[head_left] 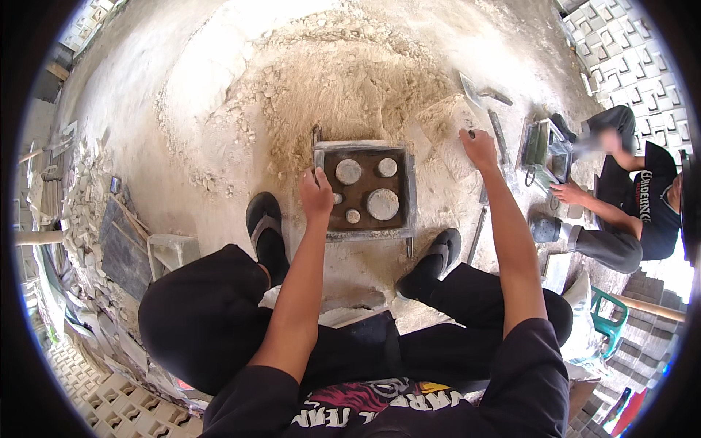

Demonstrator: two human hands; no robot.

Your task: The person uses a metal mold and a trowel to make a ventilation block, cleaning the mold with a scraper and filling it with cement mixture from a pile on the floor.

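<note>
On the ground between my feet lies a rectangular moulding frame (410,186), filled with dark, packed sand. Several pale round discs of different sizes, the largest disc (382,204) at lower right, are set in the sand. My left hand (316,193) is at the frame's left rim, its fingers closed against it, partly covering a small disc (337,198). Off to the right, my right hand (480,148) is curled into a fist above a pale, powdery mound (449,135). Something dark shows at its fingers, too small to name.
Loose sandy soil (321,95) spreads beyond the frame. Long flat bars (499,139) and a trowel-like tool (471,91) lie to the right. At far right a seated co-worker (628,190) handles another metal frame (546,150). Rubble and a dark board (123,244) are at left.
</note>
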